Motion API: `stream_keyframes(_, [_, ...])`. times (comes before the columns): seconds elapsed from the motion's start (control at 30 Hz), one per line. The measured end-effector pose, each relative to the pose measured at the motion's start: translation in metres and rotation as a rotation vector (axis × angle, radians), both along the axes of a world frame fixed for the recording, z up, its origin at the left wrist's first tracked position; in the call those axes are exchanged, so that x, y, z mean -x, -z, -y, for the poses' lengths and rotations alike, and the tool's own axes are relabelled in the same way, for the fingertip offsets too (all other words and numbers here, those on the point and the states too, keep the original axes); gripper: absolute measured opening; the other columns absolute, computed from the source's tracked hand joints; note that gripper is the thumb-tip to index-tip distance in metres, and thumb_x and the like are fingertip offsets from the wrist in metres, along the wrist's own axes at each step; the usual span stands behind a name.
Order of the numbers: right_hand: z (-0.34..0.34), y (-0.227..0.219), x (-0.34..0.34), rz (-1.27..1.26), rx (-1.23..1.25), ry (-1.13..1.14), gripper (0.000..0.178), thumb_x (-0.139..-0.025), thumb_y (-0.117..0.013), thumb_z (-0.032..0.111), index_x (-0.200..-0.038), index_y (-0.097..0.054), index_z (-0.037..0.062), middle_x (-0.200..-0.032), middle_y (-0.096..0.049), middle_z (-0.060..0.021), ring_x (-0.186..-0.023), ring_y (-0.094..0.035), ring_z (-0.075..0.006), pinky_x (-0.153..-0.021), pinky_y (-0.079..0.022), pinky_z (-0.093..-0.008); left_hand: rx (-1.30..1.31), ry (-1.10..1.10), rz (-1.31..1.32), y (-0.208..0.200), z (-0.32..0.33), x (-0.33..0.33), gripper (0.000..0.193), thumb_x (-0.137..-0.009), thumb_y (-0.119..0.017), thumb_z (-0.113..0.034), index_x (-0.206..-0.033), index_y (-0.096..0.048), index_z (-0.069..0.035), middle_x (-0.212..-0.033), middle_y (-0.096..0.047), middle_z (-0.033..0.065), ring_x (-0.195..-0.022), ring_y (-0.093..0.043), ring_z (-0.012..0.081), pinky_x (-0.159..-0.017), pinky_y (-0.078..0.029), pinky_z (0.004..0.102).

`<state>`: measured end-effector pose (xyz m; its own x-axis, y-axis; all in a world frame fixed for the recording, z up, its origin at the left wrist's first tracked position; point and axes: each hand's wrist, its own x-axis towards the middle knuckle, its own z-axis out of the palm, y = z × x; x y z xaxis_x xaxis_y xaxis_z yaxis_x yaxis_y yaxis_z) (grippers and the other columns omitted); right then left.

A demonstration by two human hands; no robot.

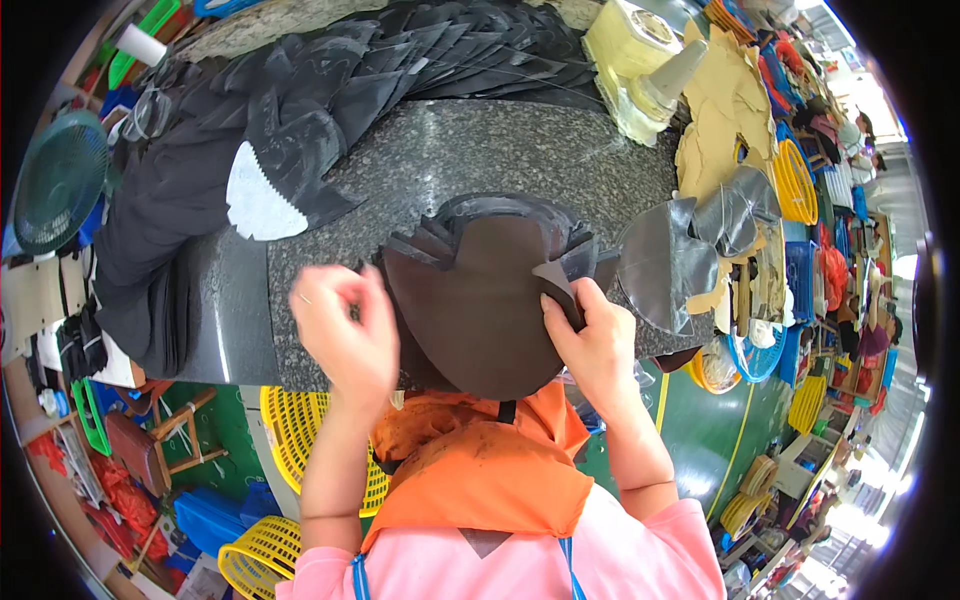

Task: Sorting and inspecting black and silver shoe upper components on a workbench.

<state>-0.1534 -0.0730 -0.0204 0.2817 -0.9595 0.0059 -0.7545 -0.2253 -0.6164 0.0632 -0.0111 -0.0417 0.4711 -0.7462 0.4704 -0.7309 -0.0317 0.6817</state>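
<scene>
A dark brown, rounded piece of leather-like material (480, 310) lies at the front of the speckled stone worktop, with black notched layers (510, 210) under its far edge. My right hand (592, 335) pinches its right edge between thumb and fingers, and a flap there is folded over. Just off its left edge, my left hand (350, 330) is raised with curled fingers, thumb and forefinger together. Whatever those fingertips may hold is too small to make out. To the right lie shiny dark cut pieces (665, 265).
A long row of overlapping black pieces (450, 55) lines the worktop's (440, 150) far side, with a white serrated piece (260, 195) on it at left. A glue-crusted yellowish container (630, 65) stands far right beside torn cardboard (730, 110). Yellow baskets (290, 430) stand below the front edge.
</scene>
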Motion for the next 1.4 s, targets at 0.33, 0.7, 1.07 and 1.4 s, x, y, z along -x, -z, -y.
stream_keyframes(0.33, [0.039, -0.004, 0.023, 0.119, -0.166, 0.087, 0.02, -0.078, -0.071, 0.015, -0.075, -0.056, 0.0023, -0.052, -0.054, -0.0089, -0.047, -0.055, -0.0268, -0.048, -0.042, -0.0341, -0.412, 0.704, 0.358, -0.01, -0.003, 0.053, 0.063, -0.074, -0.07, -0.04, -0.131, -0.053, -0.021, -0.15, -0.031, 0.0104, -0.137, -0.022, 0.046, -0.106, -0.019, 0.0644])
stream_keyframes(0.7, [0.044, 0.011, 0.081, -0.336, 0.429, -0.18, 0.024, -0.074, -0.067, 0.008, -0.096, -0.056, 0.0045, -0.088, -0.055, -0.0116, -0.083, -0.057, -0.028, -0.066, -0.049, -0.0366, -0.571, 0.138, 0.779, 0.015, 0.0, -0.174, 0.057, -0.072, -0.063, -0.001, -0.127, -0.049, -0.002, -0.132, -0.048, 0.0233, -0.125, -0.043, 0.042, -0.105, -0.035, 0.0474])
stream_keyframes(1.07, [0.059, 0.022, 0.102, 0.115, -0.141, 0.143, 0.01, -0.075, -0.07, 0.011, -0.08, -0.067, 0.0019, -0.066, -0.063, -0.0089, -0.059, -0.06, -0.0157, -0.06, -0.048, -0.029, -0.162, 0.069, 0.451, -0.025, 0.014, -0.121, 0.023, -0.082, -0.056, -0.001, -0.104, -0.062, 0.002, -0.096, -0.064, 0.0169, -0.087, -0.063, 0.0314, -0.076, -0.05, 0.0363])
stream_keyframes(1.4, [0.072, 0.014, 0.126, 0.389, -0.535, 0.084, 0.009, -0.08, -0.066, 0.005, -0.085, -0.064, -0.0025, -0.075, -0.068, -0.0065, -0.073, -0.065, -0.0113, -0.068, -0.05, -0.0238, -0.129, 0.589, 0.365, -0.011, -0.017, 0.101, 0.05, -0.066, -0.076, -0.018, -0.111, -0.062, -0.001, -0.095, -0.051, 0.0121, -0.094, -0.052, 0.0318, -0.077, -0.046, 0.0438])
